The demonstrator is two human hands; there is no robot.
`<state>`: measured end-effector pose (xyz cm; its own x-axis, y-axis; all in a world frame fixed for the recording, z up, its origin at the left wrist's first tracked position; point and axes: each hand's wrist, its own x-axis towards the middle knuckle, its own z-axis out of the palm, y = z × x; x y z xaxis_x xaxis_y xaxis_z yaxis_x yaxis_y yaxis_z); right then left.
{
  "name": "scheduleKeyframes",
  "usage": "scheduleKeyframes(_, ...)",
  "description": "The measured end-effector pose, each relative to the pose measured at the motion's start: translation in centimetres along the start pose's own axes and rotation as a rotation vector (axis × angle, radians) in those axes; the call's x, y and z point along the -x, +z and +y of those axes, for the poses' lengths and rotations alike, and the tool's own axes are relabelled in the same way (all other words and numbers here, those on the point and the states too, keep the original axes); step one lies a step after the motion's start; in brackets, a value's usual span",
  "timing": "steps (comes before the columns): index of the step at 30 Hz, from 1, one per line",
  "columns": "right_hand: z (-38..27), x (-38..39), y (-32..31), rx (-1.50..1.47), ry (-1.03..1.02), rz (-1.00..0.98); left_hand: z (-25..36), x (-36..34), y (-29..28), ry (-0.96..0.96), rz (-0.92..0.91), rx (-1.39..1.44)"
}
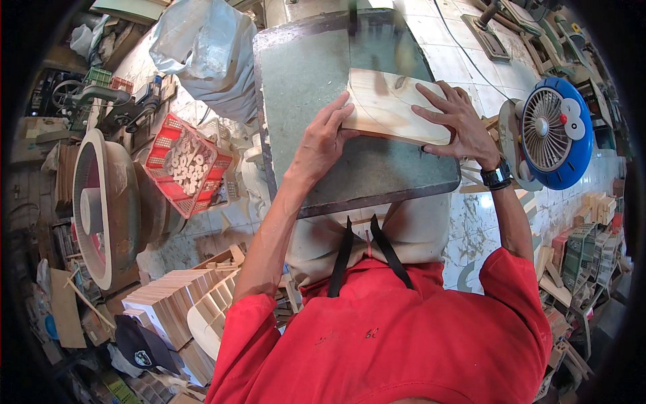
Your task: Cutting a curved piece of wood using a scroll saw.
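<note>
A pale wooden block (387,104) with a curved line drawn on its top face lies on a dark grey machine table (296,87) in front of me. My left hand (323,138) grips the block's left end, fingertips on its left side and thumb at the near edge. On the right end, my right hand (461,124) spreads its fingers over the top, with the thumb against the near side. Just beyond the block's far left corner, a narrow dark upright part (352,20) of the machine comes down over the table; a thin line runs below it.
Left stand a red plastic basket (158,151) of small wooden pieces, a large wheel-shaped machine part (101,209) and a plastic bag (202,50). Stacked boards (168,296) and a dark cap (141,343) lie lower left. A blue fan (555,131) stands close to my right arm.
</note>
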<state>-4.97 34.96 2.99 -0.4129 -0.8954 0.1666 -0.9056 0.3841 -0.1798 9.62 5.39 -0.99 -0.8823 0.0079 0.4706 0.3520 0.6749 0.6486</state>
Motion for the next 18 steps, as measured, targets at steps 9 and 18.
scheduleKeyframes(9,-0.01,-0.16,-0.01,0.025,-0.007,0.004,0.02,-0.08,-0.12,-0.013,-0.005,-0.012)
scheduleKeyframes(18,-0.05,-0.11,0.06,0.033,0.005,0.011,-0.2,-0.27,-0.2,-0.001,-0.011,-0.008)
